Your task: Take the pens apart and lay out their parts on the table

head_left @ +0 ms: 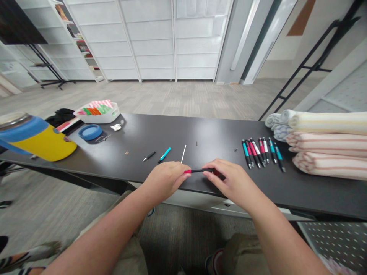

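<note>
Pen's held crosswise at the worktop's near edge, left hand pinching the red end, right hand gripping the black end. Forearms angle inward; more pens lie toward the worktop's right end.

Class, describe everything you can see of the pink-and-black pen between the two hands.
The pink-and-black pen shows a short pink part at the left hand, a thin, straight black middle, and a slightly thicker black part at the right hand. It looks like plastic. It lies nearly level, side to side, seen over the dark tabletop close to its near edge. Fingers of both hands hold it, hiding its ends.
</note>
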`<control>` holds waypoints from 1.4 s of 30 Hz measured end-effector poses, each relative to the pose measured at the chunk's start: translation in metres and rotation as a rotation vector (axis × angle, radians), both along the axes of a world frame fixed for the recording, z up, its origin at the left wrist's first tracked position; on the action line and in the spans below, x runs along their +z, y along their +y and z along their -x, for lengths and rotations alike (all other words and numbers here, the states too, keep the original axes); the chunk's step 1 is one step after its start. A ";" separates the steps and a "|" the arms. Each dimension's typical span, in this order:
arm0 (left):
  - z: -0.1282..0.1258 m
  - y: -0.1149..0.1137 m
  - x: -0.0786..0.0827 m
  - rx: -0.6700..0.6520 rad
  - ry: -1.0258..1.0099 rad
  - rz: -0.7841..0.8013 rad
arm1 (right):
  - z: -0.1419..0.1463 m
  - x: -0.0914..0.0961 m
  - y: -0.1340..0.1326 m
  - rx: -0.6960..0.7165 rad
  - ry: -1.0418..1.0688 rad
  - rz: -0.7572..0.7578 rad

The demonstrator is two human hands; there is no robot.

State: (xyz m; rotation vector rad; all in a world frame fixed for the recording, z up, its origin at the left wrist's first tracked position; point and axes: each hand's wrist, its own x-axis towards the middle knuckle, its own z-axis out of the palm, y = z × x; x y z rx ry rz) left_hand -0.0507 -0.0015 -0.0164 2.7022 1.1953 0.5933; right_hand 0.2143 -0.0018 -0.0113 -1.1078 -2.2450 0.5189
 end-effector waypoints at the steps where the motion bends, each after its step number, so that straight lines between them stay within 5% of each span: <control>1: -0.001 -0.001 0.001 -0.001 -0.001 0.009 | -0.001 0.000 0.000 -0.007 0.006 0.008; 35: -0.007 -0.010 0.001 -0.022 0.065 0.003 | 0.008 0.001 -0.008 0.065 0.034 0.054; 38: -0.010 -0.011 0.007 -0.027 0.036 0.020 | 0.010 -0.003 -0.007 0.034 0.167 0.127; 42: -0.016 -0.013 0.010 0.007 0.060 0.057 | 0.017 -0.011 0.000 -0.061 0.623 0.236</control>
